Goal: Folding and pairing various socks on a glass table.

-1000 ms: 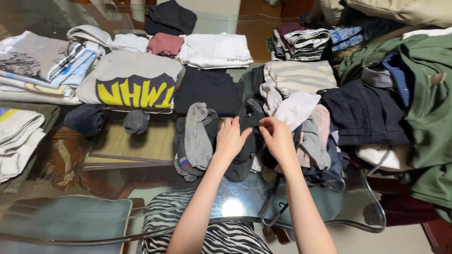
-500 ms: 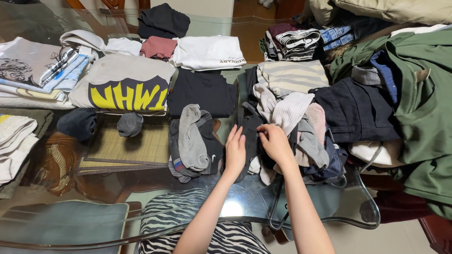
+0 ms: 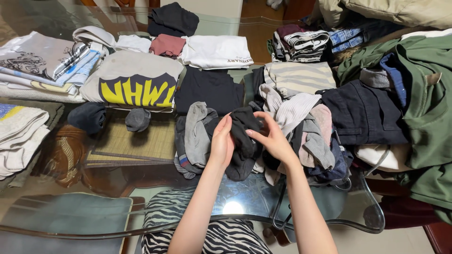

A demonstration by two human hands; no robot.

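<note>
Both my hands hold a black sock (image 3: 243, 136) over the glass table (image 3: 235, 197). My left hand (image 3: 221, 143) cups its left side with the fingers pointing up. My right hand (image 3: 270, 138) pinches its upper right part, folding the top over. Just left of the sock lie grey and dark socks (image 3: 195, 134) in a small heap. To the right sits a loose pile of unfolded socks and small clothes (image 3: 306, 136).
Folded shirts lie across the far side: a grey one with yellow letters (image 3: 134, 82), a black one (image 3: 209, 89), a white one (image 3: 216, 51). Two rolled dark socks (image 3: 87, 117) rest at left. A green jacket (image 3: 423, 94) and dark shorts (image 3: 365, 113) heap at right.
The black sock lay flat under my left palm half a second ago. Now both hands have lifted it and bunched its top over.
</note>
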